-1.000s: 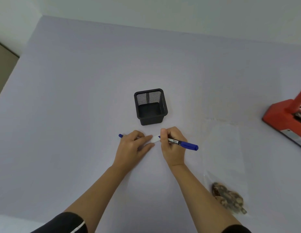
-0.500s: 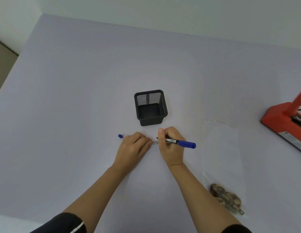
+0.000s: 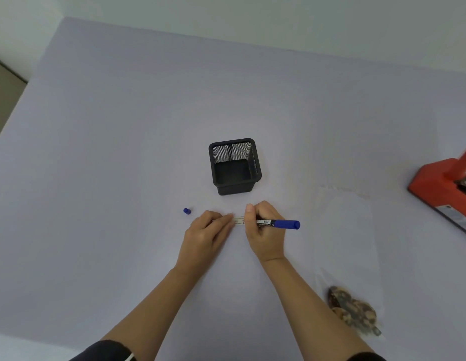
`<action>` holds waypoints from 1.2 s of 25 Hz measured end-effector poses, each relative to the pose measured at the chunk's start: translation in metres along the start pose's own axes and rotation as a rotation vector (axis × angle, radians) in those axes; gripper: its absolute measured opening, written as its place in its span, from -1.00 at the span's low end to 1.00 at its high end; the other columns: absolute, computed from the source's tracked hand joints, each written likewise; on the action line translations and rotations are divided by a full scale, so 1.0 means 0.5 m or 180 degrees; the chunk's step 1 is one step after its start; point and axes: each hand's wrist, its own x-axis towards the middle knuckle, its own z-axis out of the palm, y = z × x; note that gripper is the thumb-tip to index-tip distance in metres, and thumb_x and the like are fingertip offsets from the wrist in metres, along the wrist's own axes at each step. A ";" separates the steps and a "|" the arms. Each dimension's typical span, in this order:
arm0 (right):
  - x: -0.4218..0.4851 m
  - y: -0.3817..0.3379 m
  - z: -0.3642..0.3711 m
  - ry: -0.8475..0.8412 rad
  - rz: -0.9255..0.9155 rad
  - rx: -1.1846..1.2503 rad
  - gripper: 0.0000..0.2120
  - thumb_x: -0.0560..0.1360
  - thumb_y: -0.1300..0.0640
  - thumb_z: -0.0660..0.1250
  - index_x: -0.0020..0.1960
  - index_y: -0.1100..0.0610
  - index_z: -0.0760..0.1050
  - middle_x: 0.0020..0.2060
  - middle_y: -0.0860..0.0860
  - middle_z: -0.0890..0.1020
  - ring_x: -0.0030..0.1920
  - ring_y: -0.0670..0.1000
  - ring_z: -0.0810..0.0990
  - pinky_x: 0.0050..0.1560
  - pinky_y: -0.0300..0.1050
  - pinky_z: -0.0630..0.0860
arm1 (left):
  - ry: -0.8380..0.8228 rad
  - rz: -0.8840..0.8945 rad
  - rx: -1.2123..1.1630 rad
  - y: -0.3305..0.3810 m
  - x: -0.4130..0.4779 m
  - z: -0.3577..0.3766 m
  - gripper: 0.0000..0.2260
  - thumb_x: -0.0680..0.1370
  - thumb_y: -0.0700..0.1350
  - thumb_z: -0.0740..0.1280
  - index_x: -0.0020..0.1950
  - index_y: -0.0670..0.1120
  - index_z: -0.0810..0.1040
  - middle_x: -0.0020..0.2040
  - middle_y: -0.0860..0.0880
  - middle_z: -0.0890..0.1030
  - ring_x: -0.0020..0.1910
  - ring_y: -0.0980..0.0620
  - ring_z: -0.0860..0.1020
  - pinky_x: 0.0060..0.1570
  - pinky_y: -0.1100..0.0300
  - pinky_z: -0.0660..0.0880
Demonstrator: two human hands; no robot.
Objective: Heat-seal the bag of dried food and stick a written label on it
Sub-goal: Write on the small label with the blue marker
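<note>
A small white label (image 3: 238, 220) lies flat on the table in front of the pen holder. My left hand (image 3: 208, 230) rests its fingertips on the label's left end. My right hand (image 3: 263, 227) grips a blue marker (image 3: 280, 223), tip down on the label's right end. The marker's blue cap (image 3: 187, 211) lies on the table left of my left hand. A clear plastic bag (image 3: 349, 246) lies flat at the right, with brown dried food (image 3: 353, 310) gathered at its near end. The red heat sealer (image 3: 445, 186) sits at the right edge, partly cut off.
A black mesh pen holder (image 3: 235, 165) stands just behind my hands, with nothing visible inside. The lilac table (image 3: 122, 152) reaches back to a pale wall. The table's left edge shows at the far left.
The marker and right hand shifted slightly left onto the label. My left hand slid a little right, uncovering the blue cap. The view also drifted slightly.
</note>
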 end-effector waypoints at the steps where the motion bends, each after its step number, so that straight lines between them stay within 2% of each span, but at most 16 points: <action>1: 0.000 0.001 0.001 -0.0056 0.0032 0.0046 -0.63 0.51 0.14 0.18 -0.44 0.25 0.27 -0.52 0.09 0.34 -0.44 -0.18 0.27 -0.38 -0.47 0.24 | -0.0006 -0.0009 0.0003 0.000 0.000 0.002 -0.73 0.55 -0.05 0.26 0.02 -0.20 0.66 -0.19 -0.11 0.59 -0.26 -0.01 0.57 -0.30 0.12 0.55; 5: -0.001 -0.002 0.002 -0.0179 0.0020 0.0085 -0.69 0.51 0.15 0.17 -0.39 0.11 0.22 -0.47 -0.01 0.31 -0.44 -0.21 0.30 -0.38 -0.46 0.24 | -0.0120 0.0003 0.0100 0.002 0.003 0.006 -0.78 0.51 -0.09 0.31 0.03 -0.17 0.67 -0.20 -0.12 0.59 -0.31 -0.06 0.56 -0.33 0.12 0.55; 7: 0.000 -0.002 0.003 -0.0191 0.0038 0.0047 -0.71 0.51 0.14 0.16 -0.37 0.08 0.21 -0.47 0.00 0.31 -0.44 -0.14 0.29 -0.39 -0.42 0.25 | -0.0139 -0.0001 0.0124 0.002 0.004 0.006 -0.79 0.51 -0.10 0.32 0.02 -0.16 0.67 -0.20 -0.12 0.58 -0.33 -0.06 0.55 -0.33 0.12 0.55; 10: 0.003 0.002 0.005 -0.0186 0.0143 -0.0001 -0.69 0.51 0.12 0.16 -0.39 0.13 0.25 -0.47 0.04 0.34 -0.43 -0.01 0.30 -0.41 -0.31 0.29 | -0.0098 0.0012 0.0124 0.005 0.007 0.007 -0.80 0.50 -0.11 0.33 0.00 -0.17 0.68 -0.21 -0.12 0.58 -0.35 -0.03 0.53 -0.34 0.16 0.53; 15: 0.003 -0.001 0.005 -0.0155 0.0066 -0.0092 -0.72 0.51 0.14 0.16 -0.36 0.07 0.20 -0.46 0.00 0.31 -0.42 -0.07 0.27 -0.39 -0.42 0.24 | -0.0091 -0.0012 0.0113 0.005 0.008 0.008 -0.83 0.49 -0.11 0.35 -0.03 -0.15 0.68 -0.22 -0.10 0.58 -0.36 -0.01 0.53 -0.35 0.17 0.52; 21: 0.005 -0.005 0.005 -0.0136 0.0071 -0.0089 -0.73 0.51 0.14 0.16 -0.36 0.05 0.22 -0.47 0.00 0.30 -0.43 -0.08 0.25 -0.38 -0.43 0.22 | -0.0079 -0.0043 0.0065 0.008 0.013 0.002 -0.85 0.48 -0.12 0.36 -0.04 -0.15 0.68 -0.21 -0.08 0.59 -0.36 0.00 0.53 -0.33 0.18 0.53; 24: 0.004 -0.002 0.006 -0.0162 0.0102 -0.0124 -0.70 0.51 0.13 0.16 -0.38 0.08 0.23 -0.46 -0.02 0.31 -0.44 -0.10 0.26 -0.40 -0.39 0.24 | -0.0068 -0.0052 0.0077 0.009 0.014 0.002 -0.86 0.47 -0.13 0.37 -0.06 -0.14 0.69 -0.21 -0.07 0.60 -0.35 0.01 0.54 -0.32 0.22 0.52; 27: 0.002 0.001 0.005 -0.0195 0.0153 -0.0136 -0.66 0.51 0.11 0.18 -0.40 0.19 0.27 -0.46 0.01 0.34 -0.44 -0.02 0.30 -0.42 -0.23 0.31 | -0.0062 -0.0049 0.0084 0.009 0.014 0.002 -0.85 0.47 -0.12 0.37 -0.07 -0.14 0.69 -0.21 -0.07 0.60 -0.36 0.02 0.53 -0.33 0.24 0.51; 30: 0.003 0.002 0.004 -0.0134 0.0132 -0.0189 -0.65 0.50 0.12 0.18 -0.42 0.24 0.27 -0.47 0.03 0.33 -0.44 -0.02 0.29 -0.42 -0.25 0.29 | -0.0058 -0.0054 0.0087 0.008 0.014 0.002 -0.86 0.47 -0.12 0.37 -0.08 -0.14 0.69 -0.21 -0.07 0.60 -0.37 0.02 0.53 -0.33 0.24 0.51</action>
